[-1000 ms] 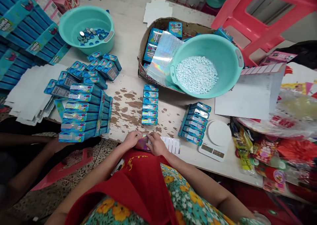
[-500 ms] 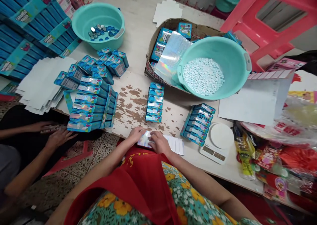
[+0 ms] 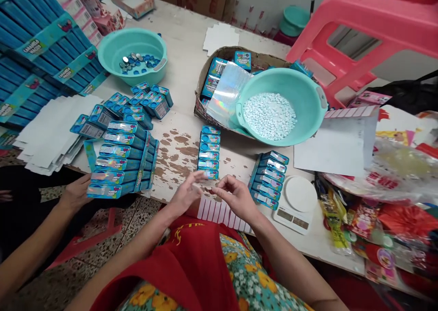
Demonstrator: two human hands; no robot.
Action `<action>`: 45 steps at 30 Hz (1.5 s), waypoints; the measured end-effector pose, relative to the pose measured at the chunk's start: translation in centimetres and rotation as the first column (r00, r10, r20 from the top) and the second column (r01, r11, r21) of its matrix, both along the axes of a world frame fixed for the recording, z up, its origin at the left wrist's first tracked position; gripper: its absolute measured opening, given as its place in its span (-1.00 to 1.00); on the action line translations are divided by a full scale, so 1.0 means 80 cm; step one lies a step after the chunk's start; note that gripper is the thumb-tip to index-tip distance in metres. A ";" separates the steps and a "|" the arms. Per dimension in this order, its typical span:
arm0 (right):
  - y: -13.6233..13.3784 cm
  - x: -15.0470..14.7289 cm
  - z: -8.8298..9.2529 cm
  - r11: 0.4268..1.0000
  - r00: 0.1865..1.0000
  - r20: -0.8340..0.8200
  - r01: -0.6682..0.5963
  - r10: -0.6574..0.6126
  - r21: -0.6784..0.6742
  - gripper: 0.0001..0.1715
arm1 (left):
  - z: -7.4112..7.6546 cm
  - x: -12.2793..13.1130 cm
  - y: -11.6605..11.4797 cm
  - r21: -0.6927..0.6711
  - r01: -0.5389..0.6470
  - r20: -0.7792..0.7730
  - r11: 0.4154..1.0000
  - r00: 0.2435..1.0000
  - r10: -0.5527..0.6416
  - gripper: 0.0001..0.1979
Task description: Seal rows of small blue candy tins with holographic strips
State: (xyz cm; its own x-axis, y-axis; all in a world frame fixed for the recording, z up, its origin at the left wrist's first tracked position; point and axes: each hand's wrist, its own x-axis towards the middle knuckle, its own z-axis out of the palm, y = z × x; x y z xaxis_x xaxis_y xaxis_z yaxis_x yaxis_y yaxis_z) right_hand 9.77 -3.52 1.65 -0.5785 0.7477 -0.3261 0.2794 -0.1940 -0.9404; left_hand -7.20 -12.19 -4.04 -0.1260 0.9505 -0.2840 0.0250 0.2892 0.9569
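Observation:
My left hand (image 3: 186, 193) is at the table's front edge, fingers stretched apart toward the nearest box in a short row of small blue boxes (image 3: 209, 146). I cannot tell whether its fingertips touch that box. Facing it, my right hand (image 3: 237, 197) has thumb and forefinger pinched together; whatever is between them is too small to make out. Below both hands lies a sheet of pale strip-shaped stickers (image 3: 219, 213), partly covered by the right hand. A second row of blue boxes (image 3: 268, 178) stands just right of my right hand.
A white scale (image 3: 296, 203) sits at right. Behind are a teal basin of white candies (image 3: 270, 117) on a cardboard box and a teal basin with small round pieces (image 3: 133, 55). Stacked blue boxes (image 3: 116, 160) stand left, where a co-worker's hand (image 3: 77, 192) touches them.
My hands have risen off the sticker sheet and drawn apart, and its shiny covering part no longer shows. The co-worker's hand has moved up to the stacked boxes. The view has shifted slightly.

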 end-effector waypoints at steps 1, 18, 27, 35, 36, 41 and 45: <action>0.004 -0.002 -0.005 1.000 1.000 -0.015 0.017 -0.017 -0.018 -0.71 | 0.007 0.001 0.007 -0.029 0.067 0.065 0.997 0.996 -0.065 -0.64; 0.126 -0.109 -0.130 0.831 0.813 0.323 0.313 -0.484 0.459 -0.82 | -0.047 -0.090 0.180 -0.029 0.178 -0.392 0.984 0.903 -0.175 -0.92; 0.129 -0.096 -0.157 0.820 0.820 0.171 0.481 -0.546 0.310 -0.52 | -0.074 -0.051 0.154 -0.171 -0.154 -0.510 0.973 0.859 0.047 -0.61; 0.087 -0.068 -0.108 0.743 0.818 0.105 0.451 -0.566 0.494 -0.65 | -0.073 -0.047 0.064 -0.232 0.136 -0.398 0.963 0.890 -0.222 -0.46; 0.066 -0.057 -0.097 0.737 0.833 0.084 0.431 -0.547 0.521 -0.67 | -0.077 -0.048 0.045 -0.234 0.195 -0.368 0.952 0.889 -0.273 -0.50; -0.040 -0.015 -0.094 0.896 0.981 0.169 0.015 -0.100 0.444 -0.74 | -0.095 -0.032 -0.020 -0.342 0.290 -0.288 0.894 0.873 -0.394 -0.68; -0.071 -0.012 -0.138 0.822 0.890 0.415 -0.374 0.189 0.428 -0.52 | -0.106 -0.023 -0.025 -0.348 0.206 -0.295 0.915 0.902 -0.315 -0.70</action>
State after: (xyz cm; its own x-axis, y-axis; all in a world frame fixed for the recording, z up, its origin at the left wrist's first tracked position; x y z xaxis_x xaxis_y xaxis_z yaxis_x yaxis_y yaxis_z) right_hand 8.81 -9.18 -9.36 -0.7098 0.6807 -0.1814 0.5660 0.3978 -0.7221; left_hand -9.03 -14.20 -12.49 -0.0259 0.8370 -0.5465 0.4447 0.4993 0.7436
